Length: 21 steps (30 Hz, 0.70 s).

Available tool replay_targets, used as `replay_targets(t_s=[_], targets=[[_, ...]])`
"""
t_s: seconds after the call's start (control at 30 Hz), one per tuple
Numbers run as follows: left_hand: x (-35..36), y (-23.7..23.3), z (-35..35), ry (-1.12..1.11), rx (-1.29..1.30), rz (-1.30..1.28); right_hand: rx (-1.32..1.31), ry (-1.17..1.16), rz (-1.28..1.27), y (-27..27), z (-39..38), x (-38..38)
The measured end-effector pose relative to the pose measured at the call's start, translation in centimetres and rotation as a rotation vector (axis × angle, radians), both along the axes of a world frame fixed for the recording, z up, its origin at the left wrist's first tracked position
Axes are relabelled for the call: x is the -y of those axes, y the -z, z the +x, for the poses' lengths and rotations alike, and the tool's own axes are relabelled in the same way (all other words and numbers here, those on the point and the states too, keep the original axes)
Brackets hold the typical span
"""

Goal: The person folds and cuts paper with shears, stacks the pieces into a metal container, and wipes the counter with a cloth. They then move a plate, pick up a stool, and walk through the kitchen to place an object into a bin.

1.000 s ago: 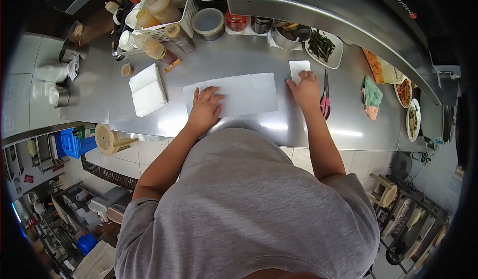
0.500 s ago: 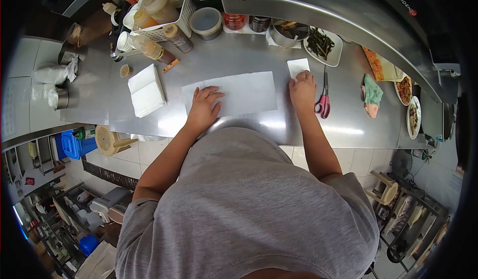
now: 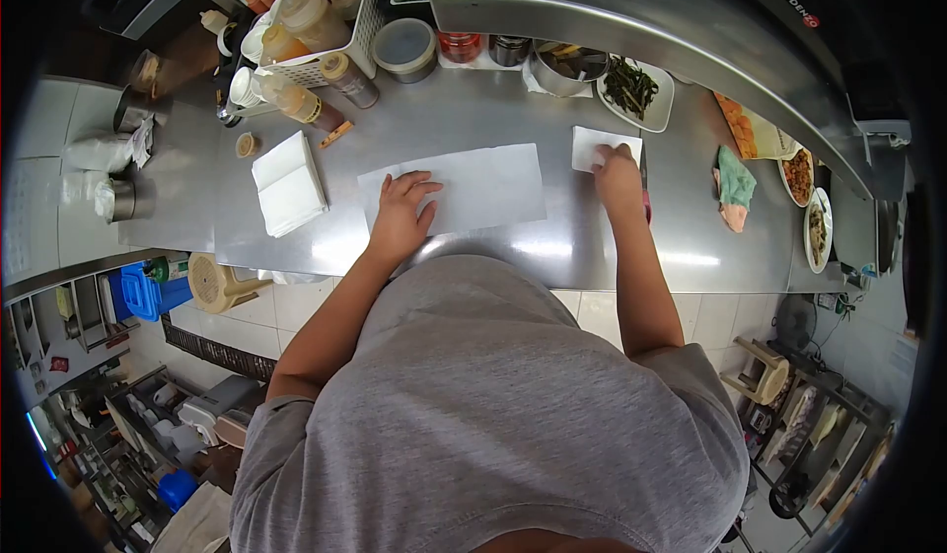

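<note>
My left hand (image 3: pixel 401 216) lies with its fingers spread on the left part of a wide white paper sheet (image 3: pixel 488 186) on the steel counter. To the right, my right hand (image 3: pixel 618 180) is on a smaller white paper piece (image 3: pixel 588 145), fingers bent down onto its surface; whether they pinch it cannot be made out. Scissors with a pink handle (image 3: pixel 647 206) are mostly hidden behind my right hand and forearm. A stack of folded white paper (image 3: pixel 288 184) rests left of the sheet.
Sauce bottles (image 3: pixel 350 79), a white basket (image 3: pixel 367 35) and a lidded tub (image 3: pixel 404 50) stand at the back left. Toward the back right are a metal pot (image 3: pixel 564 68), a plate of dark greens (image 3: pixel 663 104), a green cloth (image 3: pixel 735 180) and oval food dishes (image 3: pixel 818 229).
My right hand has moved slightly right, now covering much of the scissors. The small paper beneath it shows wider than before. My left hand stays on the large sheet.
</note>
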<state>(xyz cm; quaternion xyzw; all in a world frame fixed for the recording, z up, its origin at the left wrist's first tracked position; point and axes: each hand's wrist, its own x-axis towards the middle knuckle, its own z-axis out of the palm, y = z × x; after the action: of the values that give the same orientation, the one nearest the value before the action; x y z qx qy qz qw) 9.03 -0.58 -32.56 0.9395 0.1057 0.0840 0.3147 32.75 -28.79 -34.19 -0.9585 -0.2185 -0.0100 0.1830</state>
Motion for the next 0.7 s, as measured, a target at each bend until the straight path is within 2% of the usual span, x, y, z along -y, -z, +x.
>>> replay_targets(t_s=[0.03, 0.1, 0.17, 0.3, 0.37, 0.5, 0.57, 0.63, 0.7], targets=[[0.1, -0.1, 0.1, 0.018, 0.007, 0.007, 0.022, -0.147, 0.059, 0.5, 0.0, -0.2], [0.2, -0.4, 0.2, 0.014, 0.009, 0.011, 0.03, -0.221, 0.082, 0.5, 0.5, -0.4], [0.1, -0.6, 0.0, 0.019, 0.008, 0.007, -0.156, -0.244, -0.193, -0.8, 0.8, -0.5], [0.1, -0.2, -0.2, -0.023, 0.001, -0.046, 0.022, -0.133, -0.048, -0.5, -0.4, -2.5], [0.3, -0.1, -0.1, -0.027, 0.007, -0.045, 0.242, -0.034, -0.224, -0.7, -1.2, -4.3], [0.3, -0.9, 0.0, -0.009, 0.017, -0.032, 0.112, 0.121, -0.176, 1.1, -0.8, -5.1], [0.0, -2.1, -0.2, -0.006, 0.022, -0.014, 0.096, 0.056, -0.185, 2.4, 0.0, -3.9], [-0.1, -3.5, -0.1, -0.026, 0.032, -0.224, 0.086, -0.006, -0.204, 1.3, -0.1, -3.5], [-0.3, -4.0, 0.1, -0.026, 0.064, -0.223, 0.009, -0.01, -0.203, -0.1, -1.1, -3.0]])
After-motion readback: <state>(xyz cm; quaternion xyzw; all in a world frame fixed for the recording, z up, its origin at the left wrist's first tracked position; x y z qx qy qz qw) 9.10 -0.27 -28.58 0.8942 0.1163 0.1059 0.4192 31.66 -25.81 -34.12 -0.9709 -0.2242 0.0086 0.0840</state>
